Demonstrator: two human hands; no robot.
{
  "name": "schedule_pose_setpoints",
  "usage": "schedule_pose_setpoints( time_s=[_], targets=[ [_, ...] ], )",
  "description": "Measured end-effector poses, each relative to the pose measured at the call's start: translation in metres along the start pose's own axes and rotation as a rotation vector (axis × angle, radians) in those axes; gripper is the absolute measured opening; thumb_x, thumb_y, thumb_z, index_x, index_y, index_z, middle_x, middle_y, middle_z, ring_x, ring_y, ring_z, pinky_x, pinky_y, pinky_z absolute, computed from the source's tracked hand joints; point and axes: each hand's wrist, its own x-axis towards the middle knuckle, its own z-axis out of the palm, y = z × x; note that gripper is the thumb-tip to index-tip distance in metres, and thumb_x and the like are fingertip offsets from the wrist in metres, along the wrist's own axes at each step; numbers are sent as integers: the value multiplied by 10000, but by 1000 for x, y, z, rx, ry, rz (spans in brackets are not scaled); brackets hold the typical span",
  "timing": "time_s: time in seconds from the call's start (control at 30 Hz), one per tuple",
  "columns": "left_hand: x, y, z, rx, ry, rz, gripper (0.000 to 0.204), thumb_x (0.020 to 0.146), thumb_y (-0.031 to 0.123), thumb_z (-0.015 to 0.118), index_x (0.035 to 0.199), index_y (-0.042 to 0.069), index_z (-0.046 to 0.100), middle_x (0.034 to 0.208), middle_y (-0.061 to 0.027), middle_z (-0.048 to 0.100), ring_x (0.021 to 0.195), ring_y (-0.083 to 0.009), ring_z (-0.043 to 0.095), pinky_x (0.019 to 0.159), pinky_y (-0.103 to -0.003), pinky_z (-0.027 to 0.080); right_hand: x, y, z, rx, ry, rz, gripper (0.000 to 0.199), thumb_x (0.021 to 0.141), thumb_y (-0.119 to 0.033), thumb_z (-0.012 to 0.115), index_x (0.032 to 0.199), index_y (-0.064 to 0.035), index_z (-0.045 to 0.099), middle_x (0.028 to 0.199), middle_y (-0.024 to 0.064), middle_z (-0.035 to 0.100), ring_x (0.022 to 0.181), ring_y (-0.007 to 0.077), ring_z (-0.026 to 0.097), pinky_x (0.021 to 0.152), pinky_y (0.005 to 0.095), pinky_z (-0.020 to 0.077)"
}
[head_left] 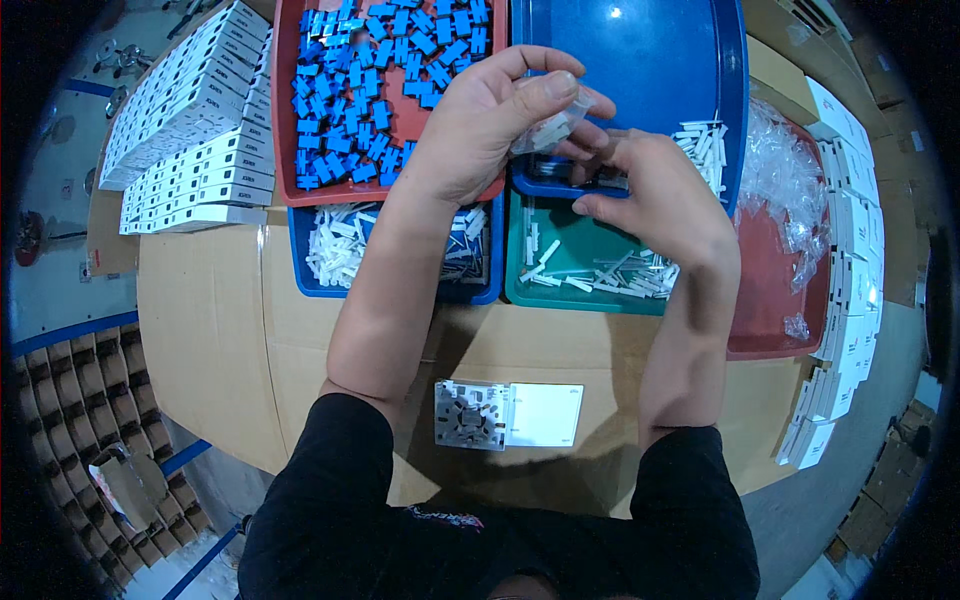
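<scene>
Cardboard worktop (230, 330) fills mid-frame; red tray (285, 120) of blue parts upper left, blue tray (650, 60) upper centre, green tray (600, 250) below it; left hand (480, 125) pinches a clear bag (550, 125) shut-fingered at upper centre; right hand (655, 190) curls beside it, its grip's contents unclear; the slippery bag could slide free and spill into the trays.

Bright, even overhead light; sharp centre, fisheye-bent edges, dark vignetted corners.

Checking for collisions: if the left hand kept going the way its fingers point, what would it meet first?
Likely the right hand: the left hand points right, holding a small clear bag already at its fingertips. Depth is unclear.
</scene>
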Motion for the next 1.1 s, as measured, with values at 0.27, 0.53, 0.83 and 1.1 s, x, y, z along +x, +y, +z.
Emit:
schedule_pose_setpoints(
  time_s=[0.27,0.53,0.83,1.1],
  targets=[
    [0,0,1,-17,7,-1,420,1007,354,604,1271,37,527,1156,-239,680,951,-296,729,768,-352,625,-2,13,-4,182,42,-31,168,796,-65,753,932,24,712,901,163,715,811,273,710,736,356,546],
    [0,0,2,16,13,5,419,1005,337,608,1275,27,528,1142,-236,689,935,-303,733,764,-350,625,-1,20,-13,398,501,57,153,906,-134,746,982,-4,719,820,-3,663,741,54,572,677,213,471],
    [0,0,2,-9,10,-2,433,995,329,625,1278,16,527,1143,-238,689,932,-305,734,765,-352,626,4,16,-8,450,601,-50,209,919,-128,738,1090,-8,738,948,37,725,859,72,634,776,221,505],
    [-1,1,4,-58,30,-30,410,1000,293,625,1275,4,533,1083,-200,695,896,-298,734,764,-370,625,11,8,3,716,651,-147,221,903,-56,745,1101,34,705,967,91,728,875,122,675,808,235,532]
  ],
)
